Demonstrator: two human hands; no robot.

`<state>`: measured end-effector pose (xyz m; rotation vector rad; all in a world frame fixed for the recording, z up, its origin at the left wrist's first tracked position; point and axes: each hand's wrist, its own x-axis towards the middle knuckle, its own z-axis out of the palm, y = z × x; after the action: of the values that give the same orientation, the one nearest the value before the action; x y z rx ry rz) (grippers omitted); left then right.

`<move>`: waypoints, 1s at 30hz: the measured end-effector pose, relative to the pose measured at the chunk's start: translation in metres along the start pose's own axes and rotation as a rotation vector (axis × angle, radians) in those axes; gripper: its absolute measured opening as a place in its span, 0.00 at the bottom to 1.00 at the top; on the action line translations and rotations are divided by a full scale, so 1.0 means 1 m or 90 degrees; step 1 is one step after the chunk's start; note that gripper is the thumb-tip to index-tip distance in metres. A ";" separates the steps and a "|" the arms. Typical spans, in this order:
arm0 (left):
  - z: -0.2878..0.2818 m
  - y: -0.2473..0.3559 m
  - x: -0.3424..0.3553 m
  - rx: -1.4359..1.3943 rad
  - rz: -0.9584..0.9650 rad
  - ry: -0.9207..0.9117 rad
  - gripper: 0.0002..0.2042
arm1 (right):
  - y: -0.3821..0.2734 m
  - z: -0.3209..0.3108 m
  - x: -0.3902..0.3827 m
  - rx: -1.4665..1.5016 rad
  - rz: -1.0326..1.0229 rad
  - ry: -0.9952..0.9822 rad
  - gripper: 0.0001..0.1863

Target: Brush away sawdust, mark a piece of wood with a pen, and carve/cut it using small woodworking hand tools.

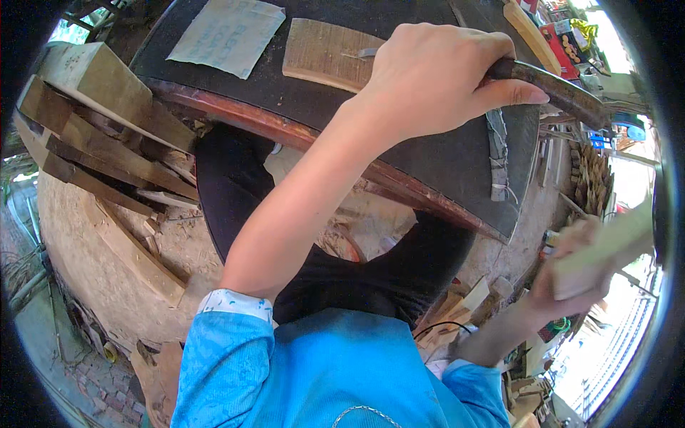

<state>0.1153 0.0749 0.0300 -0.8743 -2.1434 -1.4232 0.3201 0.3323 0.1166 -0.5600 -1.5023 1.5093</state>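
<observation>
1. Two hands, the left (442, 78) over the black-topped worktop (457, 157), the right (567, 267) raised off its right side.
2. Left fingers: wrapped around a dark brown, slightly curved bar (571, 96), the thumb along its near side; the bar projects rightward from the fist. Whether it joins the grey metal tip (367, 52) left of the hand, lying over the brown wooden board (321, 53), cannot be told.
3. Right fingers: apparently closed around a pale wooden billet (614, 246); motion blur hides the exact grip.
4. Handling, as judged: the bar is rigid, moderately heavy and perhaps slick where worn, best gripped full-fisted at mid-length; the billet is stiff and sturdy, best taken by its narrower end.
5. Surroundings: a printed off-white sheet (228, 36) beside the board; a ragged grey cloth strip (497, 157) near the worktop's right edge.
</observation>
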 end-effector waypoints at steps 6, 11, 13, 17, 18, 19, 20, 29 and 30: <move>-0.005 0.000 -0.001 -0.004 -0.032 0.002 0.30 | -0.025 -0.009 0.013 -0.168 0.297 -0.338 0.37; -0.006 -0.007 0.000 0.003 -0.003 0.028 0.30 | -0.025 -0.001 0.006 0.098 0.192 -0.508 0.37; -0.007 -0.007 -0.002 -0.001 -0.021 0.018 0.29 | -0.017 -0.007 0.001 0.014 0.292 -0.522 0.38; -0.010 -0.004 -0.001 -0.020 -0.026 0.011 0.29 | -0.016 0.016 -0.022 -0.006 0.217 -0.425 0.39; -0.010 -0.002 -0.002 -0.016 -0.038 -0.010 0.29 | -0.014 0.020 -0.019 0.138 0.203 -0.432 0.40; -0.011 -0.003 0.001 -0.010 -0.044 -0.030 0.29 | -0.013 0.024 -0.017 0.286 0.183 -0.434 0.42; -0.011 -0.003 0.001 -0.012 -0.040 -0.030 0.29 | -0.003 0.023 -0.019 0.348 0.225 -0.459 0.42; -0.011 -0.007 0.000 -0.010 -0.013 0.025 0.31 | -0.019 0.016 -0.029 0.163 0.142 -0.473 0.42; -0.010 -0.008 -0.001 -0.025 -0.019 0.020 0.31 | -0.008 0.025 -0.043 0.231 0.168 -0.364 0.42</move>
<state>0.1105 0.0634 0.0279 -0.8316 -2.1199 -1.4887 0.3226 0.2819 0.1165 -0.1077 -1.5464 2.2225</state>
